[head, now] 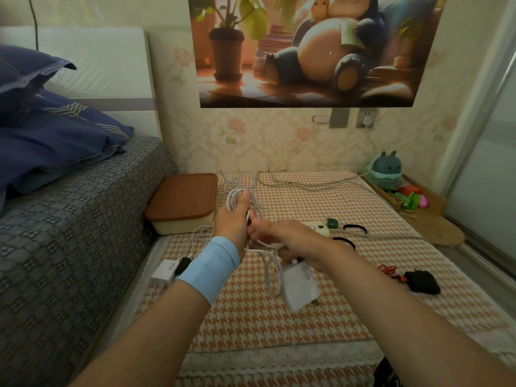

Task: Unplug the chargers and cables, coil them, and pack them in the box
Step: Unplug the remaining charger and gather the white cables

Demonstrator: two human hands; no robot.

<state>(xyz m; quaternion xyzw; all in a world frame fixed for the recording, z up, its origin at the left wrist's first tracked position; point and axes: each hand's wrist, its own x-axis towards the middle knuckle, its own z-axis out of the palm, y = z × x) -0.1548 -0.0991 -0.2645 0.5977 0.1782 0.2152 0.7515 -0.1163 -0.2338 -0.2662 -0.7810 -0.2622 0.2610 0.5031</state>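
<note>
Nearest, the white GaN charger (pixel 300 286) seems to hang just under the right hand (pixel 296 243), with its white cable (pixel 239 197) still plugged into it and its prongs pointing down. This block looks dense and smooth, so I judge it will swing and pull on the loops; it is better held by its flat sides than left hanging from the plug. The right hand's fingers are closed on the cable close to the charger. The left hand (pixel 233 222) is touching it and holds several loops wound round its fingers, with the thumb side closed on them. The cable is thin, soft and a little springy, so the loops may open if the grip loosens; pinching where the loops cross should keep them together. On the mat (pixel 251 317) a 90W charger (pixel 165 270) lies to the left and a black charger (pixel 422 282) to the right, both well apart from the hands. Farther, beyond the hands, is the power strip (pixel 321 229). The box (pixel 183 203) stands near the bed with its brown lid on, so nothing can go in yet.
</note>
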